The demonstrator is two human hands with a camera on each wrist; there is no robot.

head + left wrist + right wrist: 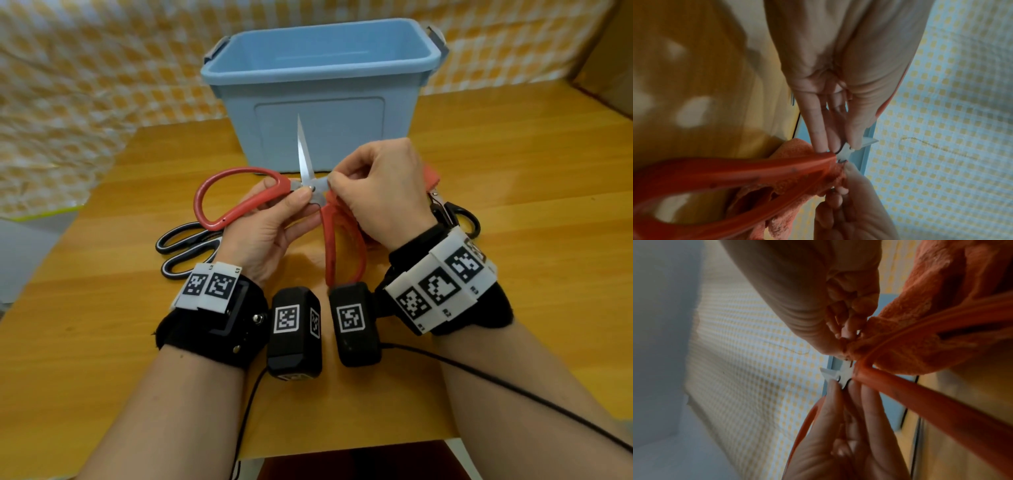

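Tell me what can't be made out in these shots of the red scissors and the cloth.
Second blade of the red scissors: head view, covered by the right hand and cloth.
Blades of the black scissors: head view, under the left hand.
Third scissors, at right: head view, mostly behind the right hand.
Floor of the bin: head view, mostly behind its front wall.
Pivot: wrist views, blurred.

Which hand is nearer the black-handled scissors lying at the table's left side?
Left. The left hand is just beside the black-handled scissors; the right hand is farther off, past the red scissors both hands hold.
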